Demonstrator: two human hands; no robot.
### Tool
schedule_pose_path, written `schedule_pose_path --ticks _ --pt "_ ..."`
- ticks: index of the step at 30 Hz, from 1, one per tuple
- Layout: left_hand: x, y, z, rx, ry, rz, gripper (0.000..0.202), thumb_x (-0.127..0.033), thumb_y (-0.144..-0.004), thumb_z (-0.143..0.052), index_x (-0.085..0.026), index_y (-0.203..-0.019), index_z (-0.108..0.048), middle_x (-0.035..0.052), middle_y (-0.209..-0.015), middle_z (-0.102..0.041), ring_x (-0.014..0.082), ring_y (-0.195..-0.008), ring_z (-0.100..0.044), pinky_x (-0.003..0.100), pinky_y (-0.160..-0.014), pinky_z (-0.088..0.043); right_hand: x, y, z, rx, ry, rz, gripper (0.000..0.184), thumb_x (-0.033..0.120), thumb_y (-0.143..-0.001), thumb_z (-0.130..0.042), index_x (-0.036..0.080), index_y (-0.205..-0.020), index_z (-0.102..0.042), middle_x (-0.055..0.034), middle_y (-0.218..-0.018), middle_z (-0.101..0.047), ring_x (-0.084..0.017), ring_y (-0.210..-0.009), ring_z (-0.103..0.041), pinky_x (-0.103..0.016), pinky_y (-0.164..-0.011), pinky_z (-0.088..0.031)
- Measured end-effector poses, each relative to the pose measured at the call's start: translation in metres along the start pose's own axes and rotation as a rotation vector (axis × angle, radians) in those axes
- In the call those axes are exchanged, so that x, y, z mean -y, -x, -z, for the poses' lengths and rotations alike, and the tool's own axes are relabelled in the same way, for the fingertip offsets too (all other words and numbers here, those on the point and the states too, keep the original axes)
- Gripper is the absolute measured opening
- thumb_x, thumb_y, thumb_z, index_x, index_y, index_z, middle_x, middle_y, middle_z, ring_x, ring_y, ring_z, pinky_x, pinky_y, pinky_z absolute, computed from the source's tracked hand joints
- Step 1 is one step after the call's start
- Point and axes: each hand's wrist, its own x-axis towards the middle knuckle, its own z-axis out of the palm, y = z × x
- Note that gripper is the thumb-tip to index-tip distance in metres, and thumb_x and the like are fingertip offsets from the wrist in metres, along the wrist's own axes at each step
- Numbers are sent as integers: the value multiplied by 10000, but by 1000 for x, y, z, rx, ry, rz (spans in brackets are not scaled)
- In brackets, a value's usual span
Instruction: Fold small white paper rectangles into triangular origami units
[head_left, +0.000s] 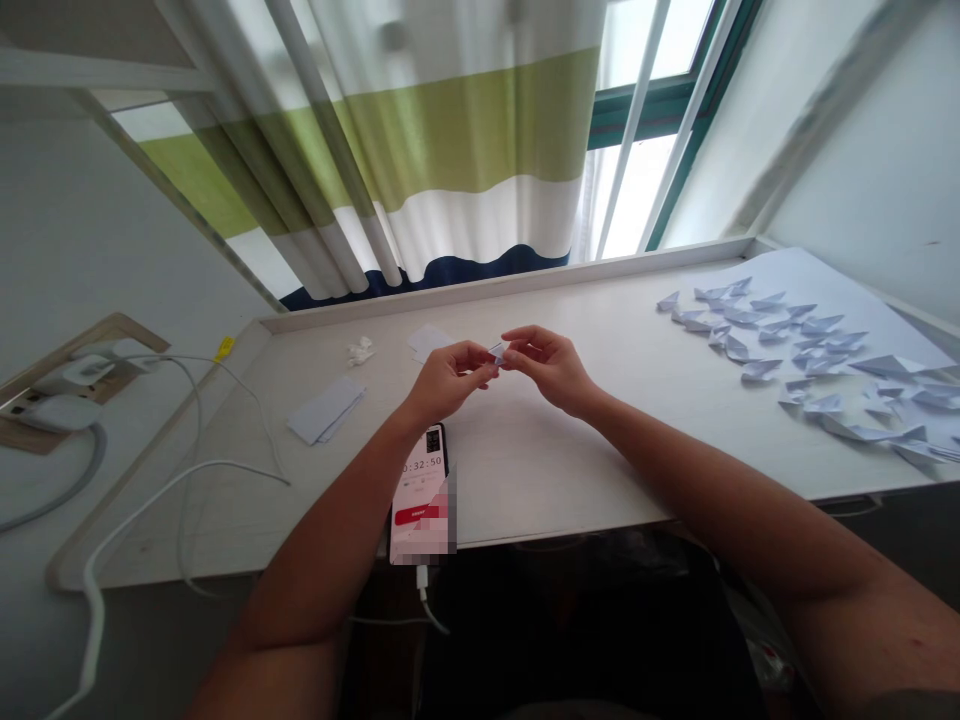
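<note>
Both hands meet above the middle of the white desk [525,470]. My left hand [448,380] and my right hand [549,366] pinch a small folded piece of white paper [496,351] between their fingertips. The fingers of both hands are curled and closed on it. Most of the paper is hidden by the fingers.
Several folded paper pieces [810,350] lie spread on a white sheet at the right. Small paper slips [326,410] and one more slip [429,340] lie at the left and centre. A phone [421,495] with a cable lies at the front edge. White cables [187,470] run to a wall socket [60,395].
</note>
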Motion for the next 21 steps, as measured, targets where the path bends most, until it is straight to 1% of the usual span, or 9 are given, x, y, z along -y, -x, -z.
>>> schedule_pose_path --ticks 2,4,6,8,10,14,17,21 --pt "0 1 -1 -12 -67 -32 339 -472 -871 -862 -182 -1038 -809 91 -982 -825 208 -855 -772 354 -763 -646 1 1 1 42 27 4 412 511 -897 -840 232 -1192 -770 -12 -898 -765 -200 -899 -770 -460 -932 -673" --pt "-2 1 -2 -31 -159 -56 327 -492 -882 -845 -193 -1011 -821 86 -965 -827 211 -845 -766 357 -773 -642 3 1 1 70 98 25 380 502 -933 -793 242 -1210 -788 -18 -923 -763 -199 -903 -769 -454 -933 -672" --pt "-3 2 -3 -57 -243 -85 321 -512 -885 -834 -202 -967 -828 81 -939 -829 220 -850 -768 360 -784 -641 5 2 2 74 194 61 343 507 -931 -792 238 -1142 -812 -44 -985 -773 -210 -920 -766 -433 -904 -671" --pt "-6 3 -4 -75 -295 -115 327 -526 -880 -834 -201 -912 -827 76 -899 -827 220 -825 -764 359 -781 -643 7 3 2 63 250 76 341 533 -906 -821 219 -1040 -812 -67 -1001 -785 -226 -920 -765 -418 -867 -669" --pt "-8 4 -5 -88 -313 -138 330 -525 -883 -829 -195 -872 -820 73 -863 -822 212 -789 -758 349 -761 -646 7 2 1 39 216 59 389 580 -880 -844 205 -968 -783 -71 -948 -794 -234 -891 -768 -420 -845 -672" --pt "-10 5 -4 -133 -278 -162 291 -481 -891 -820 -190 -872 -812 67 -870 -827 201 -782 -764 334 -753 -659 5 -1 0 -19 8 5 477 648 -828 -872 199 -923 -742 -55 -876 -804 -210 -806 -770 -431 -826 -694" --pt "-8 4 -4 -158 -237 -151 279 -463 -874 -832 -186 -856 -806 68 -872 -829 200 -785 -772 334 -764 -666 5 -3 -2 -53 -75 -35 481 640 -789 -905 200 -895 -741 -39 -840 -809 -196 -772 -768 -424 -812 -704" --pt "-6 4 -4 -140 -233 -119 304 -478 -858 -848 -181 -813 -794 90 -949 -844 210 -809 -789 337 -750 -668 7 -1 -4 -23 -75 -37 455 605 -773 -929 199 -891 -761 -39 -850 -815 -198 -804 -774 -422 -834 -704"
